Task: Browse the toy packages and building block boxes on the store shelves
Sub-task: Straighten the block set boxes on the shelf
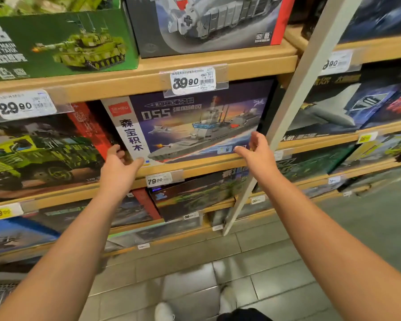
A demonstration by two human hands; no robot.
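Wooden shelves point(218, 63) hold boxes, perhaps four tiers; grey tiled floor point(276, 262)

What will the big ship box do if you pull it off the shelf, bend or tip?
The ship box is flat cardboard, so it probably stays stiff. It already leans crooked on the shelf, so it may tip forward. The left hand touches its corner; the right hand looks open near its edge. Use both.

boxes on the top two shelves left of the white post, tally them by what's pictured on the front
tank boxes: 2
truck box: 1
warship box: 1
total: 4
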